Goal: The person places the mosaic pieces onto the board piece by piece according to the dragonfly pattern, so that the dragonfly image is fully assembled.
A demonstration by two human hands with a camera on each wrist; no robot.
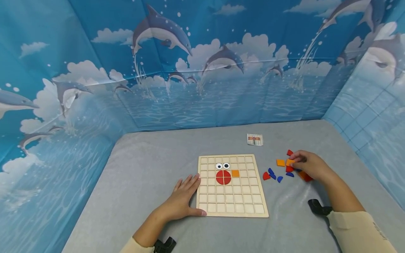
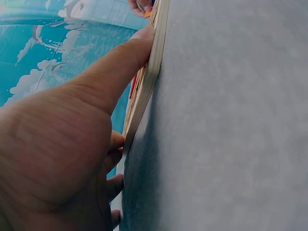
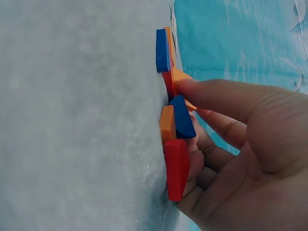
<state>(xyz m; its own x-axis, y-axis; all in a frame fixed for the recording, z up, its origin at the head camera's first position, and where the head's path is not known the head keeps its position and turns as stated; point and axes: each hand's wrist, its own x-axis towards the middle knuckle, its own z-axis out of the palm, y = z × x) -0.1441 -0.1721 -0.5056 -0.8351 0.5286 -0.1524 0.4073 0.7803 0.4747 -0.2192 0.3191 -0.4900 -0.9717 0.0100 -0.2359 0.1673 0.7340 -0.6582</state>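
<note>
A wooden grid board (image 1: 234,208) lies on the grey cloth. On it are two eye pieces (image 1: 226,166), red quarter pieces forming a circle (image 1: 219,180), and an orange square (image 1: 235,173) right of that circle. My left hand (image 1: 180,200) rests against the board's left side, fingers spread, thumb on the near left corner. To the right of the board, my right hand (image 1: 313,167) pinches another orange square (image 3: 180,77) between thumb and fingers. Below that hand lie a blue piece (image 3: 184,118), an orange piece (image 3: 167,122) and a red piece (image 3: 176,168).
Loose pieces are scattered between board and right hand: a red quarter (image 1: 266,176), several blue half-rounds (image 1: 280,179) and an orange square (image 1: 280,162). A small pattern card (image 1: 255,139) lies behind the board. A dolphin-printed curtain (image 1: 202,102) borders the table's back and sides.
</note>
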